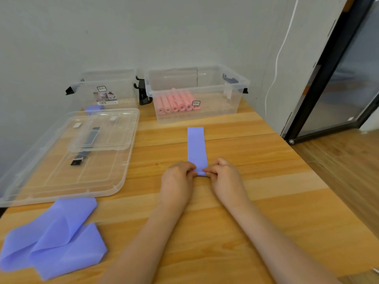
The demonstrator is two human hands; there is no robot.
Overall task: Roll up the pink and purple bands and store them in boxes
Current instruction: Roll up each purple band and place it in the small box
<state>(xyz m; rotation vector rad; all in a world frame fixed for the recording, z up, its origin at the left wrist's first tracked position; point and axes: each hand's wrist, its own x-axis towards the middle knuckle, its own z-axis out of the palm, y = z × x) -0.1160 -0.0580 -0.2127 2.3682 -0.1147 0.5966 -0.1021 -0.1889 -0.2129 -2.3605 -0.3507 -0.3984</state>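
A purple band [196, 147] lies flat on the wooden table, stretched away from me. Its near end is curled into a small roll. My left hand [178, 177] pinches that roll from the left, and my right hand [223, 175] pinches it from the right. Loose purple bands [55, 236] lie in a heap at the near left. At the back right, a clear box [231, 97] holds several rolled pink bands [176, 103]. The clear box at the back left [106, 89] holds a purple roll [93, 109].
Two clear lids [61, 175] lie stacked on the left of the table [266, 201], with a dark strap under them. A black clip stands between the boxes. The table's right edge drops to a wooden floor, beside a dark door frame.
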